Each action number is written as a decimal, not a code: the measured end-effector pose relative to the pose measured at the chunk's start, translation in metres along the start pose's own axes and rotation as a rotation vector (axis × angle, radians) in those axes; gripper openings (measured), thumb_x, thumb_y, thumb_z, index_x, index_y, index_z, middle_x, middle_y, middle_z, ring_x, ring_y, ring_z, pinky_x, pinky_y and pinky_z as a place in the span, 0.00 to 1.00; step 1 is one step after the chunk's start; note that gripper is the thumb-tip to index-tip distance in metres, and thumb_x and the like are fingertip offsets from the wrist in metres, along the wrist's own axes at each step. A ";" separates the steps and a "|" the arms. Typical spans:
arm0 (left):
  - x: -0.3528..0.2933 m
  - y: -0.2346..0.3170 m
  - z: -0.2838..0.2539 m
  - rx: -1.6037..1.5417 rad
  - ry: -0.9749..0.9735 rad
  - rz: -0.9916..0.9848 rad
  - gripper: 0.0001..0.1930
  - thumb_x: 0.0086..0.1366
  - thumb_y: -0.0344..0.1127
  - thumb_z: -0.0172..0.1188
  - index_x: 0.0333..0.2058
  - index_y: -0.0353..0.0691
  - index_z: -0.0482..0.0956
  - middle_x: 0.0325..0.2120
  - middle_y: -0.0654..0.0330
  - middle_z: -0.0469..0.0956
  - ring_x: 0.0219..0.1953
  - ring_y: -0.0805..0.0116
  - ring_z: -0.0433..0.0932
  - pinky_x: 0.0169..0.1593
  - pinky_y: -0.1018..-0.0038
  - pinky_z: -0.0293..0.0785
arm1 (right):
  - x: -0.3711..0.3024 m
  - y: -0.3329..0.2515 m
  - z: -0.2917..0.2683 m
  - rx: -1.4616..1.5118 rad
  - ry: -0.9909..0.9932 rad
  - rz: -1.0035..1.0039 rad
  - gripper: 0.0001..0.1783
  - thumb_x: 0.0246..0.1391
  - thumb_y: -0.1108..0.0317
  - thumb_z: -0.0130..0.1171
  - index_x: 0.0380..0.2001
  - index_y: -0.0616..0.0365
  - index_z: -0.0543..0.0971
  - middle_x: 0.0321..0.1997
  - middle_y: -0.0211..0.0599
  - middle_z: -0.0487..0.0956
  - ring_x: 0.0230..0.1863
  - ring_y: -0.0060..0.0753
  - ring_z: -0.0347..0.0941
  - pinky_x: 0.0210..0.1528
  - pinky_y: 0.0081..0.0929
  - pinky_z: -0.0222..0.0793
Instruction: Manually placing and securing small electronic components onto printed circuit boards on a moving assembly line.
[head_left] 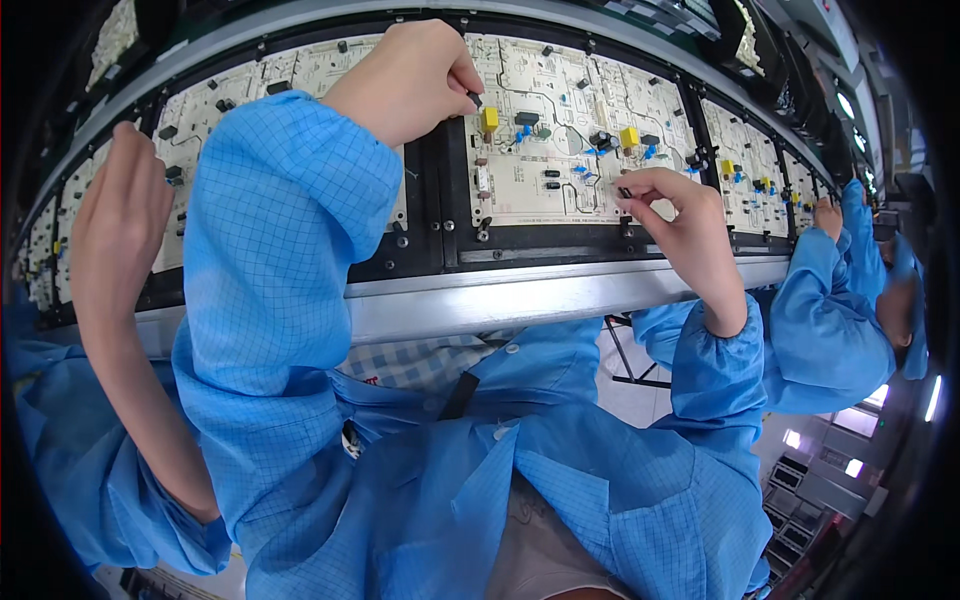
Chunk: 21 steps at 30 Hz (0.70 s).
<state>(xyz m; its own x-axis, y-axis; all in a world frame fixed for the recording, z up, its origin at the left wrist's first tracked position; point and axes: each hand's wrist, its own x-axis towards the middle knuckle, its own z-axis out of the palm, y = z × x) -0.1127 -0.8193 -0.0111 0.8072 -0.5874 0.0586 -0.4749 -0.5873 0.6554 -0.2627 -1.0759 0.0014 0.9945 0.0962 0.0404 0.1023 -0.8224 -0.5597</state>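
Observation:
My left hand (412, 82) reaches over the upper left corner of a pale circuit board (545, 75). Thumb and fingers pinch a small black electronic component (475, 99), just above a yellow block-shaped component (490, 120). My right hand (682, 205) is at the board's lower right part, its thumb and forefinger closed on a small black cylindrical component (625, 192). Whether either held part touches the board I cannot tell. Between my hands the board carries blue, black and yellow parts, with two small black cylinders (552, 180) lying near its lower middle.
The board sits in a black frame (440, 215) with similar boards on both sides, behind a metal rail (480, 305). At the left a co-worker's hand (120, 225) hovers over another board. A co-worker in blue (835, 340) works at the right. Dark racks (790, 80) stand behind.

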 end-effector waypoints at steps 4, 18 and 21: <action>0.001 -0.009 0.001 0.044 -0.013 0.043 0.10 0.57 0.27 0.65 0.39 0.33 0.83 0.31 0.53 0.82 0.33 0.68 0.82 0.40 0.75 0.80 | 0.003 0.005 -0.002 -0.106 0.023 -0.152 0.13 0.41 0.79 0.67 0.35 0.59 0.82 0.33 0.37 0.80 0.37 0.34 0.76 0.43 0.29 0.70; -0.001 -0.011 0.000 0.054 0.022 0.077 0.09 0.58 0.27 0.65 0.38 0.34 0.83 0.31 0.55 0.82 0.34 0.69 0.81 0.41 0.74 0.79 | 0.015 0.003 0.019 -0.019 -0.009 -0.162 0.13 0.38 0.78 0.70 0.32 0.61 0.83 0.34 0.38 0.80 0.38 0.36 0.75 0.44 0.28 0.68; -0.004 0.014 -0.015 -0.042 -0.051 -0.015 0.09 0.57 0.27 0.64 0.37 0.31 0.83 0.30 0.51 0.82 0.33 0.67 0.82 0.39 0.75 0.78 | 0.013 0.000 0.015 0.024 -0.053 -0.079 0.13 0.38 0.77 0.70 0.32 0.61 0.83 0.35 0.38 0.81 0.38 0.35 0.75 0.44 0.27 0.68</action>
<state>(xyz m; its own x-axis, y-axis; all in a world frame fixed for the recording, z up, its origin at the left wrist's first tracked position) -0.1167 -0.8168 0.0093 0.7945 -0.6072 0.0108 -0.4471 -0.5727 0.6871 -0.2502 -1.0666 -0.0106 0.9809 0.1898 0.0419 0.1789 -0.7972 -0.5766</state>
